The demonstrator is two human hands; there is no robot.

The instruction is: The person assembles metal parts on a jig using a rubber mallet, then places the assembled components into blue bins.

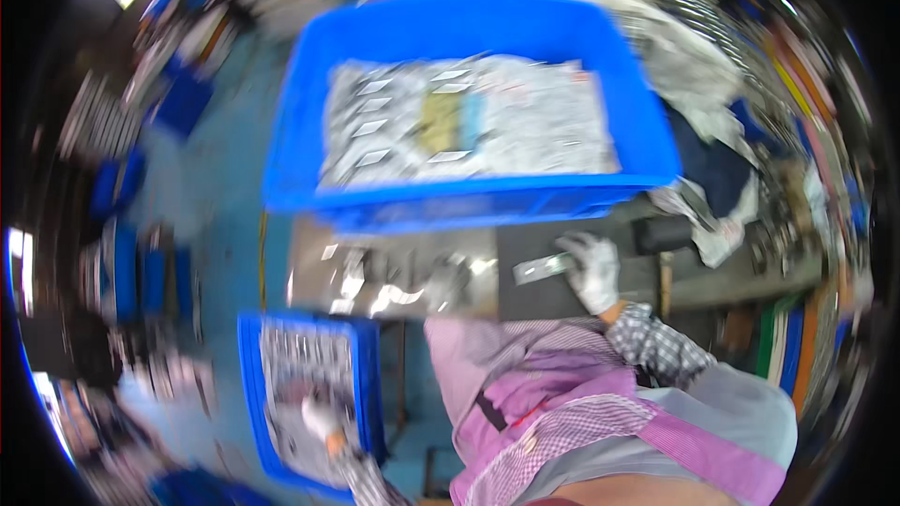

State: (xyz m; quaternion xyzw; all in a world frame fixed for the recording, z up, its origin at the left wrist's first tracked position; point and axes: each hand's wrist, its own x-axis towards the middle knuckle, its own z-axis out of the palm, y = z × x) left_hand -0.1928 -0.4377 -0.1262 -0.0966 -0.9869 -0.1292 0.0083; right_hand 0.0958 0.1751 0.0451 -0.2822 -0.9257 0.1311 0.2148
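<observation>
My right hand (594,274), in a white glove, is over the dark mat (525,298) on the bench. Its fingers are closed at one end of a small, flat, shiny metal plate (539,269), which points left from them. Down at the lower left, my left hand (322,418), also gloved in white, reaches into a blue crate (246,365). Rows of small metal pieces (309,349) lie at that crate's far end. Motion blur hides the left fingers and whether they hold anything.
A large blue bin (469,189) stands across the bench's far side, with slim metal pieces (373,122) on pale sheeting inside. Several shiny pieces (352,272) lie on the metal bench top. Right of my hand are a black cylindrical object (661,234) and crumpled cloth (717,239).
</observation>
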